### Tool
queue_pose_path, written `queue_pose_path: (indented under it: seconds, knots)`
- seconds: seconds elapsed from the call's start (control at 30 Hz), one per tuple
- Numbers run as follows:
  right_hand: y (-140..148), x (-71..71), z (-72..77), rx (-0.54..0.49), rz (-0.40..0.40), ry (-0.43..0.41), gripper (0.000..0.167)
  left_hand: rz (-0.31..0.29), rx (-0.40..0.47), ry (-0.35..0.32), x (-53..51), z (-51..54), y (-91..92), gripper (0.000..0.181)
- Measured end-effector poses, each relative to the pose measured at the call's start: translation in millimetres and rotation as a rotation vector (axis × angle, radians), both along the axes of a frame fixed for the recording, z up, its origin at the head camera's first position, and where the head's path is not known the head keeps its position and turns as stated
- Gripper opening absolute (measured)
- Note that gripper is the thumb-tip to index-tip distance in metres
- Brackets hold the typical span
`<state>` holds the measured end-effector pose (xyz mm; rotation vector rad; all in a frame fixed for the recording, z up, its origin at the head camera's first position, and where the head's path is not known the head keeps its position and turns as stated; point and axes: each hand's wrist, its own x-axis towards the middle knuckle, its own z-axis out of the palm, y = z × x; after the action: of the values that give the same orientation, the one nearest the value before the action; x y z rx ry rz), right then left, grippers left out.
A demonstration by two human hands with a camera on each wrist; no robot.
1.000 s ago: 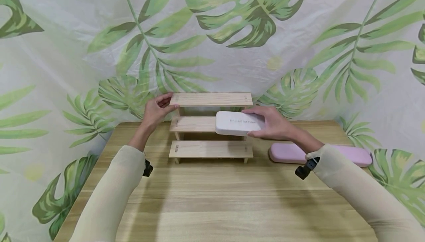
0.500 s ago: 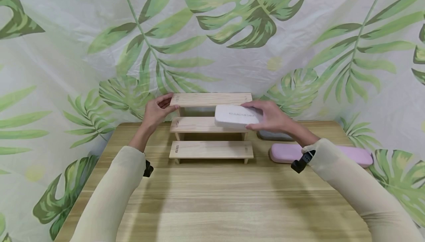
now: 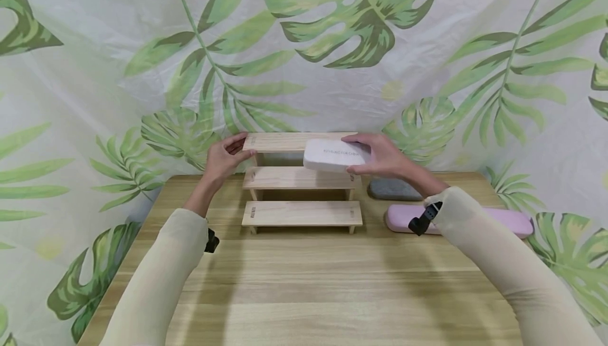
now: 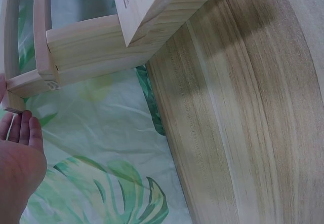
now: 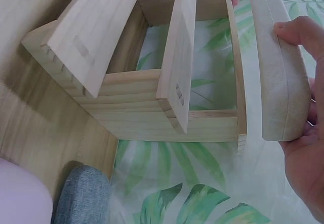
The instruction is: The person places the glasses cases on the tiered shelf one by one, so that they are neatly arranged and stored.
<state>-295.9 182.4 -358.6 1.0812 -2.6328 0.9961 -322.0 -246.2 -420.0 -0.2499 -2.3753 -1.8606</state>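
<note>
A three-tier wooden shelf (image 3: 301, 213) stands at the back of the table. My left hand (image 3: 221, 160) holds the left end of its top board, with the thumb on the front side and the fingers behind; in the left wrist view the fingertips (image 4: 24, 127) touch the board's end. My right hand (image 3: 382, 157) grips the right end of a white glasses case (image 3: 332, 154) with printed lettering on its lid. The case is in the air before the top board, covering part of it. Seen from the right wrist, the case (image 5: 278, 72) is apart from the top board.
On the table (image 3: 304, 282), right of the shelf, lie a grey fabric case (image 3: 394, 190) and, nearer, a long pink case (image 3: 503, 220) partly hidden by the right forearm. A leaf-patterned cloth (image 3: 304, 82) hangs close behind the shelf.
My right hand has lifted the white glasses case from in front of the middle board up to the top board, slightly leftward. The grey case has come into view. The left hand stays put.
</note>
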Motion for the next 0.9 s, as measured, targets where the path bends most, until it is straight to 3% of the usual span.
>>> queue_pose_path:
  seconds: [0.6,0.9]
  knots:
    - [-14.7,-23.6,3.1,0.003,-0.044,-0.062,0.073,0.005,-0.015,0.003,2.7,1.6,1.3,0.061]
    - [-22.6,-38.1,4.5,-0.011,-0.026,-0.075,0.071,0.012,-0.016,0.005,1.9,1.1,1.3,0.061]
